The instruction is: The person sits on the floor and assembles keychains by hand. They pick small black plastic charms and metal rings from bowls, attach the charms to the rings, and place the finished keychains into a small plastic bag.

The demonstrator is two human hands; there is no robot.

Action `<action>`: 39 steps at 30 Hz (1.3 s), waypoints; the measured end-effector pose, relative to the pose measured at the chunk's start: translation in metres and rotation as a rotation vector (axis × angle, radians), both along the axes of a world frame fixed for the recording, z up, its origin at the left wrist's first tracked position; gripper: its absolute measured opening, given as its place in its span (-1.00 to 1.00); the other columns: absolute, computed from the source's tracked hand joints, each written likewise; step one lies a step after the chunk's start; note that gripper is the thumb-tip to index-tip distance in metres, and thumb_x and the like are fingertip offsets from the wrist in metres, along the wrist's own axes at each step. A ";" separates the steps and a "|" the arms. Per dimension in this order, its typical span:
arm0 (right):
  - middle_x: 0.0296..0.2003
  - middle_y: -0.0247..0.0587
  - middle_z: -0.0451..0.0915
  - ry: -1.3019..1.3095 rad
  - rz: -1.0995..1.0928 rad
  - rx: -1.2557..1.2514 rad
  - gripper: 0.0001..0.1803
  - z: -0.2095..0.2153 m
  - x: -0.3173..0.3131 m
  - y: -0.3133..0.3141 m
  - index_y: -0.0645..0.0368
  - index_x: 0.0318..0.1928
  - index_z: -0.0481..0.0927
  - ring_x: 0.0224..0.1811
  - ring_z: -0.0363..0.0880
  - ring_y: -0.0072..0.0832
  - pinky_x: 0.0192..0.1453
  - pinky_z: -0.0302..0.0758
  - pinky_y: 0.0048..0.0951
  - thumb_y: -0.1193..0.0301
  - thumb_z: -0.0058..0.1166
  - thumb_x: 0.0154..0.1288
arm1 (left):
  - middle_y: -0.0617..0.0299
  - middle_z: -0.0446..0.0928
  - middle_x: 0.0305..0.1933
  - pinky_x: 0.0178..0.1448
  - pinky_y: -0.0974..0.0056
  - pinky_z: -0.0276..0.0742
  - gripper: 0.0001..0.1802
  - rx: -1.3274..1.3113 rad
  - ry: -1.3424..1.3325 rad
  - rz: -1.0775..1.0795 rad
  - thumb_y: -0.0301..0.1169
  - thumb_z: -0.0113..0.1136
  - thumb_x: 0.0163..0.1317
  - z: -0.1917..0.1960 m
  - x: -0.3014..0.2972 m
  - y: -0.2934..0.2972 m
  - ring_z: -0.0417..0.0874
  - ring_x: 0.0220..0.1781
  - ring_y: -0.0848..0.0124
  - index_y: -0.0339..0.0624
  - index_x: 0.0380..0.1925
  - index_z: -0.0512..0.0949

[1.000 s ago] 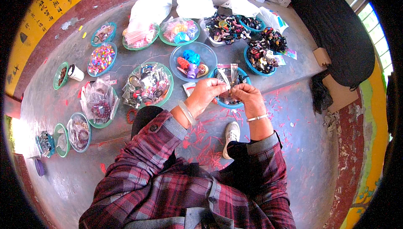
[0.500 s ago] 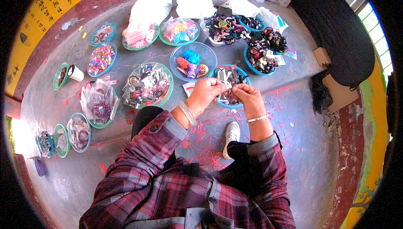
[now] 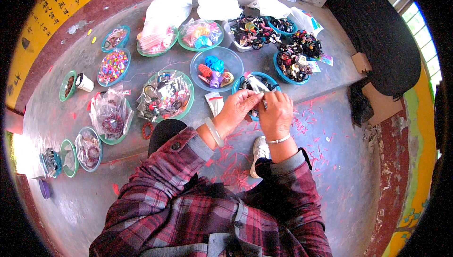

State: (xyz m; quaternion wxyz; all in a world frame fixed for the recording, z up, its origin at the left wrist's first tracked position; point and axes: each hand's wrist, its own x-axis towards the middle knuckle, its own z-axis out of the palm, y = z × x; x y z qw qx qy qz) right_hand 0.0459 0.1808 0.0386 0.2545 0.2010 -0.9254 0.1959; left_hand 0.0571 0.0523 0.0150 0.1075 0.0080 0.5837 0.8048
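Note:
My left hand (image 3: 237, 110) is closed in a pinch, thumb and forefinger meeting the fingers of my right hand (image 3: 277, 114), which is curled with its knuckles up. A pale, clear plastic packet (image 3: 256, 84) juts out above the fingertips, over a blue bowl (image 3: 279, 87) of black hair ties. Its lower part is hidden by my hands, so I cannot tell which fingers grip it. Just left of my left hand lies a flat white packet (image 3: 215, 102) with a red edge.
Beyond my hands, a clear blue bowl (image 3: 193, 70) holds bright coiled pieces. A green bowl (image 3: 192, 97) of bagged hair accessories stands left. More bowls, including one of colourful beads (image 3: 113, 65), spread around. Red scraps (image 3: 236, 174) litter the floor near my shoe (image 3: 260, 152).
My right hand has turned knuckles-up and drawn closer to my left. The clear packet, earlier spread out beyond my fingers, now shows as a narrow, slanted piece above them.

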 end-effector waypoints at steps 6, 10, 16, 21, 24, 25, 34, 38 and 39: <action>-0.40 -0.23 0.48 -0.062 0.160 -0.045 -0.79 0.000 0.003 -0.004 0.11 -0.41 0.51 -0.28 0.44 -0.26 -0.17 0.31 -0.27 0.37 0.18 -0.13 | 0.41 0.51 -0.44 -0.58 0.55 0.26 -0.75 0.042 -0.073 0.085 -0.20 0.03 0.19 -0.008 -0.005 -0.007 0.45 -0.48 0.65 -0.13 -0.32 0.52; -0.41 -0.21 0.50 -0.149 0.140 -0.399 -0.75 -0.001 -0.008 0.007 0.12 -0.38 0.56 -0.31 0.46 -0.23 -0.24 0.39 -0.32 0.42 0.25 -0.18 | 0.36 0.55 -0.37 -0.59 0.54 0.29 -0.76 -0.017 -0.035 0.059 -0.25 0.00 0.21 -0.011 -0.009 -0.012 0.51 -0.44 0.62 -0.17 -0.29 0.52; -0.50 -0.40 0.55 -0.870 0.208 -0.857 -0.88 -0.021 -0.026 0.036 0.27 -0.37 0.58 -0.47 0.44 -0.71 -0.38 0.38 -0.66 0.50 0.16 0.04 | 0.27 0.59 -0.29 -0.57 0.55 0.32 -0.77 -0.137 0.036 -0.049 -0.31 0.00 0.21 -0.016 -0.013 -0.016 0.60 -0.30 0.56 -0.22 -0.25 0.51; -0.52 -0.37 0.56 -1.030 0.208 -1.028 -0.90 -0.019 -0.023 0.032 0.26 -0.40 0.59 -0.50 0.45 -0.67 -0.43 0.36 -0.67 0.52 0.17 0.02 | 0.24 0.56 -0.31 -0.48 0.53 0.43 -0.78 0.117 -0.117 0.013 -0.36 0.08 0.17 -0.013 -0.012 -0.014 0.55 -0.35 0.56 -0.24 -0.24 0.51; -0.52 -0.35 0.57 -1.096 0.220 -1.115 -0.90 -0.024 -0.023 0.027 0.25 -0.41 0.59 -0.54 0.44 -0.67 -0.46 0.33 -0.67 0.50 0.18 0.02 | 0.23 0.56 -0.25 -0.45 0.53 0.44 -0.77 0.253 -0.174 0.025 -0.35 0.09 0.16 -0.010 -0.012 -0.015 0.57 -0.24 0.51 -0.22 -0.22 0.50; -0.53 -0.35 0.57 -1.100 0.223 -1.134 -0.90 -0.027 -0.023 0.026 0.25 -0.41 0.59 -0.55 0.43 -0.67 -0.46 0.32 -0.67 0.49 0.18 0.03 | 0.23 0.56 -0.23 -0.46 0.55 0.42 -0.77 0.267 -0.173 0.029 -0.34 0.08 0.17 -0.011 -0.012 -0.015 0.57 -0.20 0.51 -0.21 -0.22 0.50; -0.51 -0.34 0.58 -1.115 0.203 -1.132 -0.84 -0.039 -0.025 0.025 0.26 -0.35 0.60 -0.54 0.44 -0.68 -0.47 0.31 -0.68 0.46 0.18 0.04 | 0.25 0.56 -0.20 -0.48 0.58 0.37 -0.78 0.273 -0.171 0.046 -0.34 0.07 0.18 -0.011 -0.012 -0.015 0.57 -0.16 0.51 -0.21 -0.23 0.51; -0.50 -0.31 0.58 -0.943 0.105 -0.969 -0.85 -0.024 -0.021 0.024 0.26 -0.35 0.60 -0.51 0.47 -0.63 -0.42 0.37 -0.62 0.47 0.17 0.03 | 0.24 0.57 -0.24 -0.50 0.60 0.33 -0.79 0.243 -0.182 0.053 -0.34 0.09 0.17 -0.013 -0.013 -0.018 0.58 -0.19 0.51 -0.20 -0.26 0.52; -0.50 -0.30 0.58 -0.852 0.073 -0.920 -0.86 -0.018 -0.018 0.022 0.26 -0.36 0.60 -0.51 0.48 -0.61 -0.41 0.39 -0.60 0.48 0.17 0.03 | 0.25 0.57 -0.25 -0.50 0.59 0.34 -0.80 0.231 -0.190 0.046 -0.34 0.09 0.16 -0.013 -0.013 -0.019 0.58 -0.19 0.52 -0.20 -0.26 0.52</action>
